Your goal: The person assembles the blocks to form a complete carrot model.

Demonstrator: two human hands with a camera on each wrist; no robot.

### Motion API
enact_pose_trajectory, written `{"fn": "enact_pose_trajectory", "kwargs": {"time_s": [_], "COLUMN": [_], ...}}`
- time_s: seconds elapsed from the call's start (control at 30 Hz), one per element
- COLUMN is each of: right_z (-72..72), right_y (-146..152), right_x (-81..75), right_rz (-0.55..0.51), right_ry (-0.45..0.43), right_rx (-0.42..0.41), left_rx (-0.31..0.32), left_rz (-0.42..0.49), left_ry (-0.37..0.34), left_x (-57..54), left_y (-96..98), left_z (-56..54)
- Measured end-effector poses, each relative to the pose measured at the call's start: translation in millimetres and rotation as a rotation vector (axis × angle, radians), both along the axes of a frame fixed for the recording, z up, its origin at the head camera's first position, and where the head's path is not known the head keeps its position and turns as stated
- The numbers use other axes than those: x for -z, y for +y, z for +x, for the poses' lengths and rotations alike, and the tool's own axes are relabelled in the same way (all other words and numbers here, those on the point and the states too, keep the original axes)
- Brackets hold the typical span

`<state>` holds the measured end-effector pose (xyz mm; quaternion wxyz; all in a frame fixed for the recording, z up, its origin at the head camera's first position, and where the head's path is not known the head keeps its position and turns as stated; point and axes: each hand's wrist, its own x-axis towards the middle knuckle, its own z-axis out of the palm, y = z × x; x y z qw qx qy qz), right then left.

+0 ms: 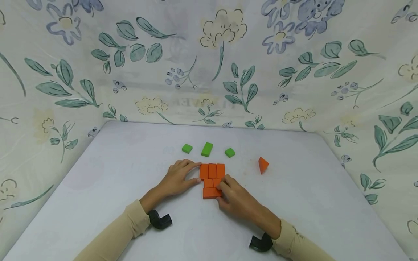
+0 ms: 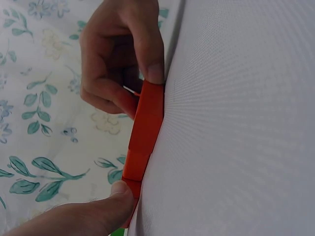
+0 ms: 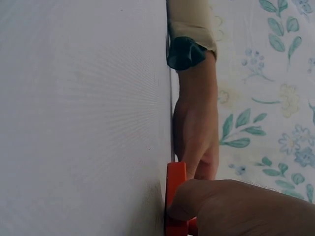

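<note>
On the white table, taking the flat cluster of orange blocks as the dial, the left hand lies at nine o'clock, fingers loosely extended, thumb and index touching the left edge of the three upper blocks but gripping nothing. At four o'clock the right hand pinches the right end of the bottom block, which lies crosswise at six below the middle blocks; its fingers hide that corner, so any gap there is hard to judge. The orange triangle sits apart, between two and three; green blocks lie from eleven to one. A hard or angled push from the right hand could skew the middle row, and a slack left hand might let the upper blocks slide towards nine.
</note>
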<state>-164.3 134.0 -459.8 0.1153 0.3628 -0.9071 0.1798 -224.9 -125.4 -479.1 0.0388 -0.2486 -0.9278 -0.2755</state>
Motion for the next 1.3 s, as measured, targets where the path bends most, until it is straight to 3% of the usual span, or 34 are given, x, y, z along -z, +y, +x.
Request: {"fn": "enact_pose_trajectory", "kwargs": {"time_s": [0.6,1.3], "right_z": [-0.8,1.8], "right_y": [0.1,-0.4], "right_x": [-0.4,-3.2], "right_rz": [0.025,0.043], "right_ry": [0.025,-0.043], "right_rx": [0.015,0.024], "left_rx": [0.005,0.005], "left_rz": [-0.015,-0.006], "left_ry": [0.006,0.001], "left_x": [-1.6,1.6], "left_y": [0.0,-0.7], "left_z": [-3.6,-1.3]}}
